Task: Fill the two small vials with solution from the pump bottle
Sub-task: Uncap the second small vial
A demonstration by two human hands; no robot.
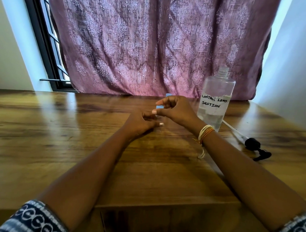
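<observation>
My left hand (140, 124) rests on the wooden table (62, 129) with its fingers curled around a small vial that is almost wholly hidden. Just above it, my right hand (176, 109) pinches the vial's light blue cap (159, 107) between thumb and forefinger. A second light blue cap (168, 94) peeks out behind my right hand; its vial is hidden. The clear bottle (216, 99), hand-labelled "contact lens solution", stands upright to the right of my hands with its neck open. Its black pump head (254, 145) and white dip tube lie on the table further right.
A mauve patterned curtain (155, 43) hangs down to the table's far edge. A dark window frame (47, 50) is at the back left and a white wall at the right. The table's near edge runs across the lower part of the view.
</observation>
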